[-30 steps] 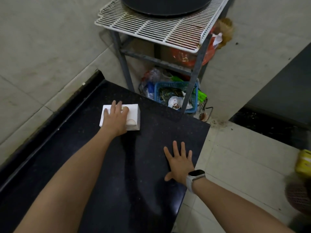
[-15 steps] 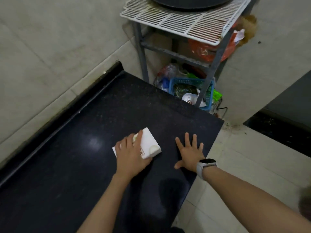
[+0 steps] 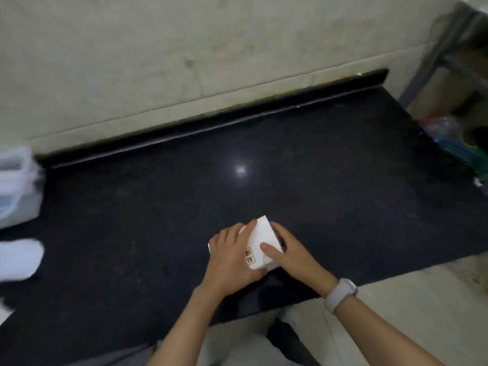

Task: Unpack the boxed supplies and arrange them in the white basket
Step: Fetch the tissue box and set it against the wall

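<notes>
Small white box [image 3: 260,240] sits on black counter [image 3: 158,207], near front edge. Your left hand [image 3: 232,260] and right hand [image 3: 293,256] both clamp it, fingers wrapped around sides. Box long side points away from you. White basket [image 3: 15,186] far left, so left hand nearer.

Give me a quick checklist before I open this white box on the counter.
1. Both hands on the box: ok. Left hand and right hand grip the small white box from either side.
2. Box supported: ok, it sits over the black countertop, near its front edge.
3. Opening flap located: cannot tell, fingers cover much of the box.
4. Box already open: cannot tell, no contents show.
5. White basket within reach: cannot tell. A blurred white container sits at the far left; whether it is the basket is unclear.
6. Clear space around the box: ok.
</notes>
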